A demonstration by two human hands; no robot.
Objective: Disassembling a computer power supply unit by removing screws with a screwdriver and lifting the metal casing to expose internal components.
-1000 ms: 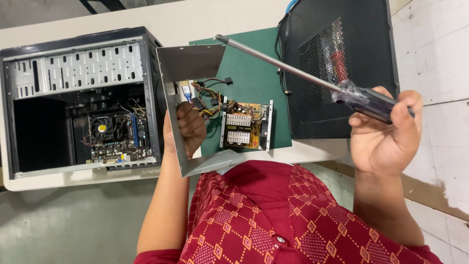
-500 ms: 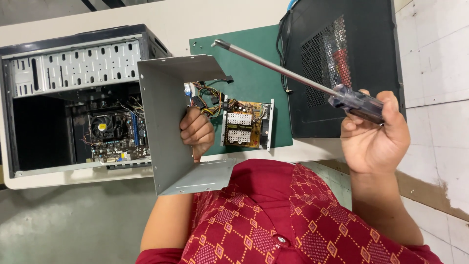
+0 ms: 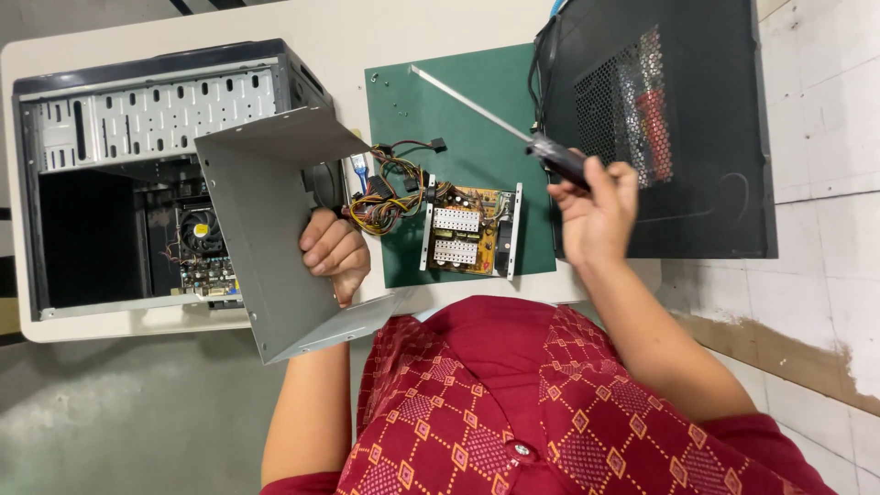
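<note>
**Power-supply cover lifted off, driver in hand**

**Grip.** The left hand [image 3: 335, 252] is pressed together on the grey sheet-metal cover [image 3: 266, 229]. The fingers curl over the cover's inner edge, and the thumb is hidden behind the metal. The right hand [image 3: 596, 206] is wrapped around the dark handle of a long screwdriver [image 3: 513, 128]. Its slim shaft points up and away across the green mat [image 3: 467, 92], and the tip touches no screw.

**Location of the parts.** The cover is a folded, U-shaped shell. It is held tilted, clear of the desk [image 3: 348, 37], with its open side turned toward the person. Its upper flap overlaps the view of the open computer case [image 3: 137, 119]. Just beside the left hand, the bared power-supply board [image 3: 467, 231] lies flat on the mat in its remaining tray. A bundle of coloured wires [image 3: 390, 188] trails from the board toward the cover and the case. A black tower [image 3: 669, 119] lies on its side to the right of the mat.

**Step in hand.** Judged from this layout, the shell is already separated from the supply, and the work stands at the handling of the loose cover. The driver is idle.

**What the next move calls for.**
1. Keep the cover's edges off the wire bundle, which lies close to its lower corner.
2. Any set-down needs a free patch of desk, as the case and the mat fill most of it.
3. Hold the driver shaft away from the exposed board.
</note>
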